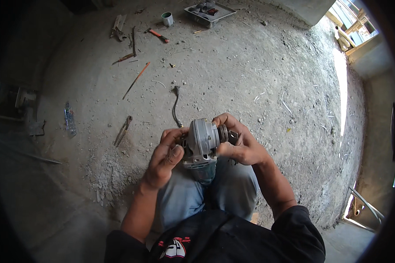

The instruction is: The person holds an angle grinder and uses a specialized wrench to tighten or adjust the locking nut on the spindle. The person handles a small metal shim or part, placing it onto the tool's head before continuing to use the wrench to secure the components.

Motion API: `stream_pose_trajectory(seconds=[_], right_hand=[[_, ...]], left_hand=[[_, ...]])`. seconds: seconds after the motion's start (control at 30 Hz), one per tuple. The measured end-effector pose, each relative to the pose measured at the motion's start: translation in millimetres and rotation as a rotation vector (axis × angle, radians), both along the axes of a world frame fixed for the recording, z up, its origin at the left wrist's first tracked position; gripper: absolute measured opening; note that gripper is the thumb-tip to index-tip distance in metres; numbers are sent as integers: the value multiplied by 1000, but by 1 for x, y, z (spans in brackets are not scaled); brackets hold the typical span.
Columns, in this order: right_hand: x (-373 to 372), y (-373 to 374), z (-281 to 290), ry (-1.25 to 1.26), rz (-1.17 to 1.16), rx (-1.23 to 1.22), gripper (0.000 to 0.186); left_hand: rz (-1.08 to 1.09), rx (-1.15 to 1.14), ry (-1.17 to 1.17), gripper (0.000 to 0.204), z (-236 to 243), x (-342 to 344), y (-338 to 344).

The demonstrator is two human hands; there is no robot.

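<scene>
Hidden and unclear parts
The grinder (202,147) body disappears between the knees; the tray (196,13) contents are too small to tell.

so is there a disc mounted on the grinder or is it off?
Off, as far as visible. The grinder shows a bare spindle with no disc; the right hand grips the spindle end, the left hand holds the body.

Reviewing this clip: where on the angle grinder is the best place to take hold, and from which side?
Grip the angle grinder around its dark barrel body, from below near the lap: it is narrow and round. The left hand already steadies the grey gear head; the right hand works the spindle end, so leave that side free.
</scene>
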State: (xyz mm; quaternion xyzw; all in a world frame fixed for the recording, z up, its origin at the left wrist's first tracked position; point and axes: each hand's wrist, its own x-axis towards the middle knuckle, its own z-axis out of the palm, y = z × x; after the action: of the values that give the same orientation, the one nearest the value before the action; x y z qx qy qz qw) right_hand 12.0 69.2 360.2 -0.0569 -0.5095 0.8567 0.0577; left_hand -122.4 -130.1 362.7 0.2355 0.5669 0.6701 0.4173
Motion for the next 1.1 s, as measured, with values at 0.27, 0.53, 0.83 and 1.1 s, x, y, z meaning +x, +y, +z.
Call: stream_pose_trajectory(seconds=[0.27, 0.53, 0.83, 1.1], right_hand=[[21, 9, 5, -93, -88, 112, 41], [30, -2, 18, 31, -320, 587, 48], [29, -9, 27, -6, -318, 609, 49], [23, -8, 13, 19, -324, 562, 48]], left_hand=[[-471, 32, -99, 89, 14, -28, 41], [-461, 19, -197, 99, -3, -18, 34], [-426, 156, -383, 93, -36, -12, 35], [-525, 106, -433, 116, -54, -33, 27]])
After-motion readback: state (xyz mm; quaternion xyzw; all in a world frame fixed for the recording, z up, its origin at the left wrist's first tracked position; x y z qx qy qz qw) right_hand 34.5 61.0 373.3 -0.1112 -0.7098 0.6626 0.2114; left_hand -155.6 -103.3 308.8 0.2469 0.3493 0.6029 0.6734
